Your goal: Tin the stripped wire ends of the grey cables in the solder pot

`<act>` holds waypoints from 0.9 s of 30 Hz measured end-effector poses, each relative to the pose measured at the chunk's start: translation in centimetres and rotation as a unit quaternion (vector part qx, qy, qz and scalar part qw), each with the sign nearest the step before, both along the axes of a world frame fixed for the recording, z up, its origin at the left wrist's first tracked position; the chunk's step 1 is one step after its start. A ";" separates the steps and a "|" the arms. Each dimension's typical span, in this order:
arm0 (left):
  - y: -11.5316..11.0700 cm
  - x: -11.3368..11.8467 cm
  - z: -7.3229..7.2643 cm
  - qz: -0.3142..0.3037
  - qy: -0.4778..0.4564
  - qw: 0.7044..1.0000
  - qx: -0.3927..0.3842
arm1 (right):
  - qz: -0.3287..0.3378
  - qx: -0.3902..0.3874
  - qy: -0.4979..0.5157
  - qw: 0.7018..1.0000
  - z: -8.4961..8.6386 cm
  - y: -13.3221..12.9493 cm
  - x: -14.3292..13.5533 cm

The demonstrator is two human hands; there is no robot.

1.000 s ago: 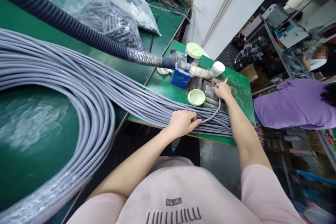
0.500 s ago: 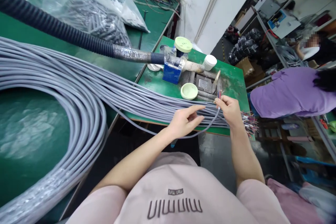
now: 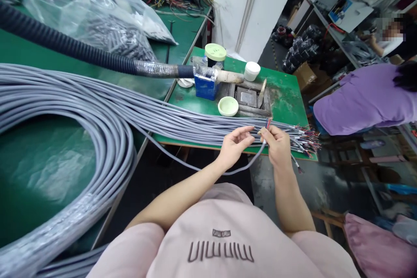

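Note:
My right hand [image 3: 278,144] pinches the end of one grey cable [image 3: 243,169], just below its bared coloured wires [image 3: 269,123], which point up and away from me. From there the cable loops down past the table edge and back to the left. My left hand [image 3: 232,148] is just left of it, thumb and fingers curved but apart, with nothing visible between them. Behind both hands, a thick bundle of grey cables [image 3: 182,120] lies along the green table, its stripped, multicoloured ends [image 3: 308,140] fanned out at the right.
A square metal pot [image 3: 248,97] sits in a frame on the table, a flat stick [image 3: 262,93] leaning there. Around it are a pale green dish [image 3: 228,107], a white tub [image 3: 252,71], a blue box [image 3: 206,87] and a black hose [image 3: 97,54]. A person in purple [image 3: 361,100] is at right.
My right hand has shifted slightly left and down with the cable end. My left hand's fingers have curled a little closer to it. The camera view has shifted somewhat.

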State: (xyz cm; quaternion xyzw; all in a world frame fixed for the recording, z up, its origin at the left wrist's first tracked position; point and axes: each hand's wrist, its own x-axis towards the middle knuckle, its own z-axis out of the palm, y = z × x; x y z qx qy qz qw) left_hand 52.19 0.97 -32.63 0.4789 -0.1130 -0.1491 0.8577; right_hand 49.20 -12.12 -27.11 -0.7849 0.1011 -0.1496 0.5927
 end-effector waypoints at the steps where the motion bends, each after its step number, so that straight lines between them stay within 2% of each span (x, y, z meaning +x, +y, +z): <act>1: -0.3 0.1 0.2 -0.012 0.022 0.999 -0.035 | 0.013 0.020 0.001 1.000 -0.2 0.4 -0.2; 6: -0.4 -0.1 1.2 -0.023 0.058 0.991 -0.114 | 0.074 0.135 -0.013 0.988 -0.9 2.0 -0.9; 8: 0.1 -0.2 1.8 -0.038 0.091 0.985 -0.139 | 0.097 0.153 -0.003 0.983 -1.0 2.3 -1.4; 12: 0.9 0.0 2.6 -0.052 0.157 0.971 -0.171 | 0.166 0.078 0.043 0.982 -1.0 2.3 -3.0; 17: 0.3 -0.8 1.7 -0.181 0.219 0.950 -0.129 | 0.200 0.012 0.031 0.979 -1.7 1.6 -3.9; 24: 0.5 -1.5 0.9 -0.156 0.133 0.973 -0.102 | 0.206 0.110 0.028 0.972 -3.9 0.4 -3.0; 27: 0.9 -1.4 0.7 -0.108 0.067 0.991 -0.047 | 0.205 0.038 0.064 0.976 -3.3 -0.6 -3.0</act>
